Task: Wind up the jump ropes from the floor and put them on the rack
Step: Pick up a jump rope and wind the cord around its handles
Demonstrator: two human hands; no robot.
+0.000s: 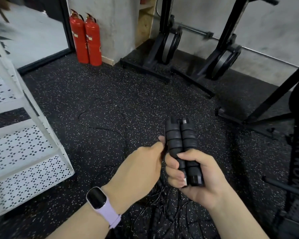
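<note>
My right hand (195,176) grips two black ribbed jump rope handles (181,140) side by side, their tops pointing up and away. My left hand (141,168), with a lilac smartwatch on its wrist, pinches a thin black cord right beside the handles at their left. The cord (123,121) runs down from my fingers and loops loosely over the speckled floor ahead. More black cords and another beaded handle (162,204) lie tangled on the floor under my hands. The white perforated rack (29,152) stands at the left.
Two red fire extinguishers (86,37) stand by the back wall. Black rowing machine frames with wheels (166,49) stand upright at the back, and another black machine frame (297,152) crowds the right. A mirror (33,28) leans at the far left.
</note>
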